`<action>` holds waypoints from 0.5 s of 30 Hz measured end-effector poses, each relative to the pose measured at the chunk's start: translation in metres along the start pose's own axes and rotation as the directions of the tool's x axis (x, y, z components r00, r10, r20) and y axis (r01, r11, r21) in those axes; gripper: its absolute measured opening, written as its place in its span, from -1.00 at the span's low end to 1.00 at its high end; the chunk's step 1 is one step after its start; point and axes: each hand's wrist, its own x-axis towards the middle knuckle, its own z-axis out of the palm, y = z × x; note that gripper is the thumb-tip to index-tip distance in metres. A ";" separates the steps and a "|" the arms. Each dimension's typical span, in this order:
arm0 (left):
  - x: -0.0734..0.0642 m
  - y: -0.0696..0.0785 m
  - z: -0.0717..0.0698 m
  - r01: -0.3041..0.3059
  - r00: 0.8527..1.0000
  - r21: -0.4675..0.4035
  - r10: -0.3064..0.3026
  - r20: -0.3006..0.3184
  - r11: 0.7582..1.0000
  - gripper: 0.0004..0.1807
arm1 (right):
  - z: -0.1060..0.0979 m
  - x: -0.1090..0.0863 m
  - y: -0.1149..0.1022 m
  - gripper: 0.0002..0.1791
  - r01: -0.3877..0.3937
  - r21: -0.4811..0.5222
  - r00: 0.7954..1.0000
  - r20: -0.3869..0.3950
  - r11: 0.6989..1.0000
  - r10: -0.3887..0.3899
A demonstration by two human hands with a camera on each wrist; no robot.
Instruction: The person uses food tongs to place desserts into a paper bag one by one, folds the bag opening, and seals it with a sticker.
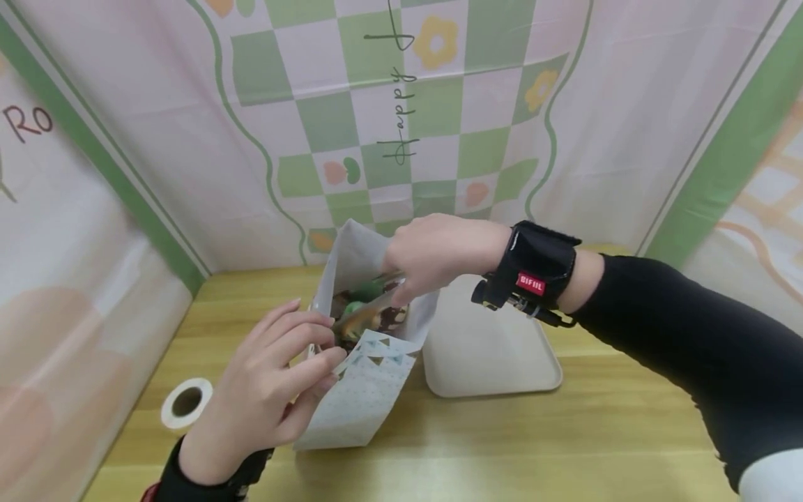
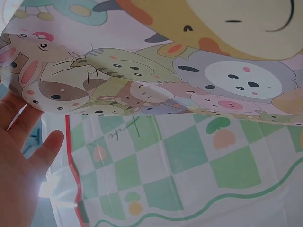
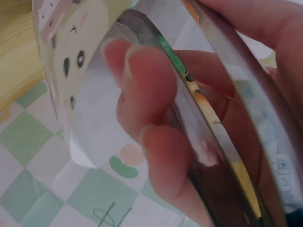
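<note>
A white patterned paper bag (image 1: 360, 401) stands on the table with its mouth open. Cartoon animals cover its side (image 2: 142, 85) in the left wrist view. My left hand (image 1: 272, 376) pinches the near left part of the bag's rim. Reaching over the mouth from the right, my right hand (image 1: 429, 251) grips metal tongs (image 3: 208, 142), their arms pointing down into the bag. Green and brown-and-cream items (image 1: 385, 317) show inside; their kind is unclear, and the tongs' tips are hidden among them.
Just right of the bag lies a flat beige tray (image 1: 495, 348). A white roll (image 1: 166, 411) with a dark centre is at the table's left. Printed cloth (image 1: 439, 160) hangs behind the wooden table (image 1: 502, 446) and along both sides.
</note>
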 end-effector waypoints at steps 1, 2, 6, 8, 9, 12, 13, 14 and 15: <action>0.000 0.000 0.000 0.000 1.000 0.000 0.000 0.000 1.000 -0.61 | 0.000 0.002 -0.001 -0.75 -0.003 -0.001 1.000 0.000 1.000 0.003; 0.000 0.000 0.000 0.003 1.000 0.000 -0.003 0.001 1.000 -0.61 | 0.001 0.005 -0.003 -0.74 -0.007 -0.004 1.000 -0.002 1.000 0.007; -0.002 -0.003 0.000 0.003 1.000 -0.005 -0.003 -0.008 1.000 -0.61 | 0.004 0.007 -0.005 -0.74 -0.021 -0.005 0.999 -0.023 1.000 0.021; -0.004 -0.005 0.000 0.003 1.000 -0.008 -0.003 -0.014 1.000 -0.61 | 0.004 0.000 -0.003 -0.77 -0.032 0.015 0.999 -0.034 0.999 0.032; -0.005 -0.006 0.000 0.001 1.000 -0.009 -0.001 -0.018 1.000 -0.61 | 0.003 -0.007 -0.001 -0.73 -0.034 0.029 0.999 -0.039 0.999 0.035; -0.007 -0.008 0.002 -0.001 0.999 -0.011 0.001 -0.035 1.000 -0.60 | 0.005 -0.032 0.012 -0.48 -0.018 0.099 0.997 -0.075 0.995 0.026; -0.007 -0.009 0.002 -0.002 0.999 -0.011 0.002 -0.042 1.000 -0.60 | 0.007 -0.042 0.016 -0.39 -0.014 0.130 0.995 -0.094 0.991 0.026; -0.008 -0.010 0.003 -0.004 0.999 -0.013 0.003 -0.050 1.000 -0.60 | 0.011 -0.052 0.021 -0.35 -0.005 0.166 0.992 -0.123 0.986 0.026; -0.009 -0.011 0.003 -0.004 0.998 -0.015 0.003 -0.057 1.000 -0.59 | 0.015 -0.062 0.026 -0.31 0.001 0.206 0.988 -0.153 0.978 0.031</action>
